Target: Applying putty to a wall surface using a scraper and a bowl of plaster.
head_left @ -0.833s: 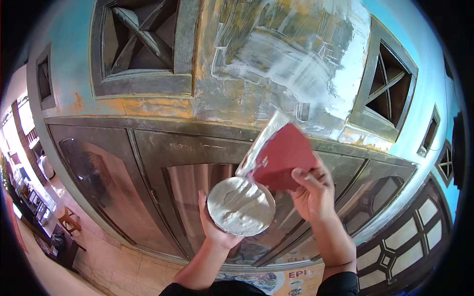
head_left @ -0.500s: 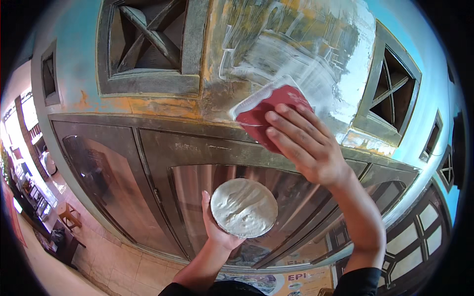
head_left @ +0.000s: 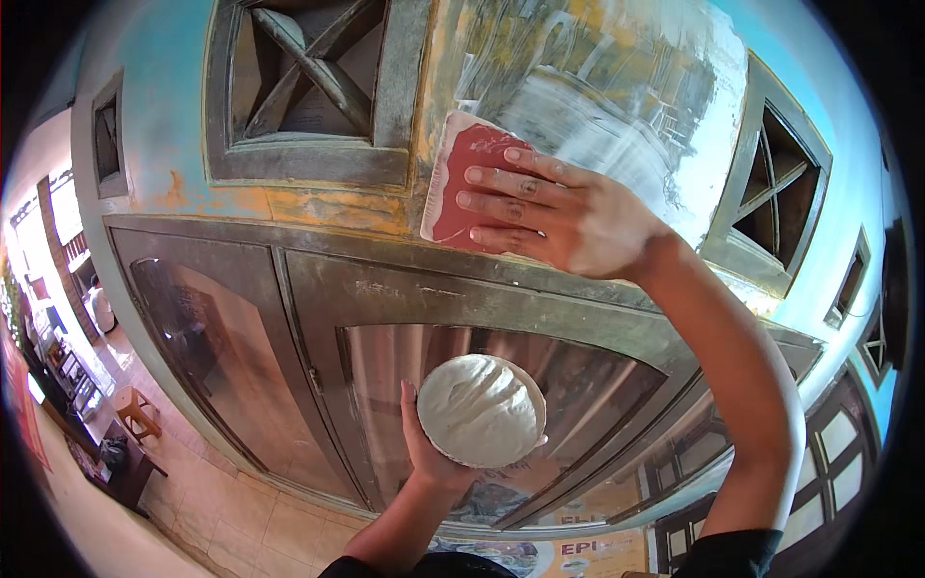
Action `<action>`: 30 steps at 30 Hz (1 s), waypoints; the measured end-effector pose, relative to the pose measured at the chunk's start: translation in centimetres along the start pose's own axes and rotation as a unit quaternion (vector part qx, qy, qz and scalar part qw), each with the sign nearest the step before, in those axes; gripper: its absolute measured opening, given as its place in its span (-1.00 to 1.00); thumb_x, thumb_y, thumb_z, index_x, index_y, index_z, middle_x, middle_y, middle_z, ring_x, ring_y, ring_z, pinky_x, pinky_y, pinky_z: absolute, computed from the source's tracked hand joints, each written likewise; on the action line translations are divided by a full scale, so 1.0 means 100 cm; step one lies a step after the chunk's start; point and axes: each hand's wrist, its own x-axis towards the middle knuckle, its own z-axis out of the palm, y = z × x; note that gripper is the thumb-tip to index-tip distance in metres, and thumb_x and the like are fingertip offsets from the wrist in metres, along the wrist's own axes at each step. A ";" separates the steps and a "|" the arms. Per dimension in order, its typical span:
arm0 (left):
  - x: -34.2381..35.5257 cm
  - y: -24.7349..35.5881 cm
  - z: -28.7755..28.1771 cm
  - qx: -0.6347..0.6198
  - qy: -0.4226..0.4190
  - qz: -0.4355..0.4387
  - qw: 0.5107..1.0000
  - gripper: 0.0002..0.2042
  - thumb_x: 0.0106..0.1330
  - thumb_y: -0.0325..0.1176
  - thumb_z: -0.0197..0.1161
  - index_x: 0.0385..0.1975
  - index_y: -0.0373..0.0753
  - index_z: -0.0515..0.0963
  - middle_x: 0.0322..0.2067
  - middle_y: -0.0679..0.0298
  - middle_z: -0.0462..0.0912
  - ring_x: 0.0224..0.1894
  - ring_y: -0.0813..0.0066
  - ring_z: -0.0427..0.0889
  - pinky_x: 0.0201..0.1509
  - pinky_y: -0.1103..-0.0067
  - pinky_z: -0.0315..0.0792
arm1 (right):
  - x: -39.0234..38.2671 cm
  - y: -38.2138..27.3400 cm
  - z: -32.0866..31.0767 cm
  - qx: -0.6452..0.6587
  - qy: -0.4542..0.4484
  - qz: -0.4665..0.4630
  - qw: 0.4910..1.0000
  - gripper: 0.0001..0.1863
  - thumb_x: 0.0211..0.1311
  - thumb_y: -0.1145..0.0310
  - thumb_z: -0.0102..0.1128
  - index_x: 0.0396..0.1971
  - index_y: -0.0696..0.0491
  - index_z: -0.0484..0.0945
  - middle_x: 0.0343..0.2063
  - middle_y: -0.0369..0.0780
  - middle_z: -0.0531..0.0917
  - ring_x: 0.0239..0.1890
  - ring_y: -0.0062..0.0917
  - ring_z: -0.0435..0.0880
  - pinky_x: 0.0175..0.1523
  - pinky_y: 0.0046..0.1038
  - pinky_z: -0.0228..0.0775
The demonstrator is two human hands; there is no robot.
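My right hand (head_left: 568, 212) presses a flat red putty spreader (head_left: 472, 178) against the wall, fingers laid across its face. White putty coats the spreader's left edge. It sits at the lower left of a wall patch (head_left: 597, 120) smeared with white over old yellow and grey paint, just above the dark wooden frame. Lower down, my left hand (head_left: 434, 453) holds up a round tub of off-white putty (head_left: 482, 409) from beneath and its left side. The putty's surface is ridged, and most of my left fingers are hidden behind the tub.
Wooden vents with crossed bars flank the patch, one at the left (head_left: 308, 77) and one at the right (head_left: 776, 183). Below runs a dark wooden frame with glass panes (head_left: 222, 337). A small wooden stool (head_left: 137, 412) stands on the tiled floor (head_left: 231, 511) at the lower left.
My right hand has moved the spreader left along the wall and turned it so its coated edge stands nearly upright. The left hand still holds the tub, and the whole view has shifted slightly.
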 end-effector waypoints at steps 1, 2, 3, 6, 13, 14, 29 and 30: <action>0.001 0.000 -0.002 0.000 -0.001 0.001 1.000 -0.13 0.41 0.50 -0.27 0.43 -0.10 0.38 0.44 0.12 0.38 0.44 -0.16 0.35 0.45 -0.21 0.20 | 0.001 0.002 0.001 -0.008 -0.004 -0.004 1.000 -0.62 0.26 0.26 0.14 0.07 -0.18 0.70 0.27 -0.35 0.61 0.42 -0.47 0.46 0.62 -0.27 0.15; 0.001 0.000 -0.005 -0.003 -0.002 -0.004 1.000 -0.12 0.40 0.51 -0.26 0.43 -0.11 0.37 0.42 0.12 0.40 0.41 -0.13 0.39 0.44 -0.18 0.24 | 0.002 0.005 0.003 -0.009 -0.004 -0.004 1.000 -0.62 0.26 0.26 0.14 0.07 -0.18 0.70 0.27 -0.35 0.61 0.42 -0.47 0.46 0.62 -0.27 0.15; 0.002 0.000 -0.007 -0.006 -0.005 -0.008 1.000 -0.11 0.40 0.52 -0.26 0.43 -0.13 0.36 0.39 0.12 0.42 0.39 -0.09 0.43 0.43 -0.14 0.28 | 0.003 0.008 0.003 -0.018 -0.007 -0.006 1.000 -0.62 0.28 0.25 0.13 0.07 -0.19 0.70 0.27 -0.38 0.61 0.45 -0.49 0.42 0.63 -0.28 0.12; 0.002 -0.002 -0.007 -0.022 0.019 -0.004 1.000 -0.11 0.39 0.52 -0.24 0.43 -0.13 0.36 0.40 0.11 0.42 0.39 -0.09 0.42 0.42 -0.15 0.29 | 0.008 0.012 0.010 -0.026 -0.021 0.000 0.999 -0.61 0.32 0.23 0.10 0.11 -0.25 0.68 0.27 -0.44 0.60 0.49 -0.52 0.35 0.65 -0.30 0.03; 0.004 -0.002 -0.013 -0.027 -0.010 -0.004 1.000 -0.11 0.38 0.52 -0.22 0.43 -0.11 0.36 0.39 0.11 0.42 0.39 -0.11 0.42 0.41 -0.18 0.27 | 0.015 0.007 0.006 -0.084 -0.158 0.029 0.984 -0.58 0.49 0.18 -0.02 0.26 -0.46 0.55 0.40 -0.53 0.48 0.53 -0.61 0.27 0.70 0.05 -0.36; 0.004 -0.001 -0.014 -0.041 -0.021 -0.007 0.999 -0.11 0.38 0.52 -0.22 0.43 -0.11 0.36 0.40 0.10 0.42 0.39 -0.12 0.42 0.41 -0.19 0.27 | 0.016 0.004 0.004 -0.082 -0.156 0.028 0.984 -0.58 0.49 0.18 -0.02 0.26 -0.46 0.55 0.40 -0.53 0.48 0.53 -0.61 0.27 0.70 0.05 -0.36; 0.003 -0.003 -0.006 0.024 0.011 0.014 1.000 -0.11 0.38 0.53 -0.24 0.42 -0.10 0.37 0.40 0.11 0.42 0.39 -0.13 0.42 0.39 -0.22 0.28 | 0.009 -0.022 0.006 -0.106 -0.187 0.084 0.973 -0.58 0.40 0.23 0.07 0.22 -0.31 0.61 0.39 -0.50 0.49 0.50 -0.57 0.33 0.69 0.09 -0.35; 0.003 -0.004 -0.003 0.118 0.054 0.039 0.991 -0.11 0.38 0.53 -0.24 0.42 -0.09 0.37 0.40 0.11 0.42 0.39 -0.13 0.42 0.39 -0.22 0.28 | 0.007 -0.023 0.007 -0.101 -0.177 0.088 0.975 -0.58 0.38 0.23 0.08 0.20 -0.30 0.63 0.38 -0.48 0.50 0.50 -0.55 0.33 0.69 0.07 -0.33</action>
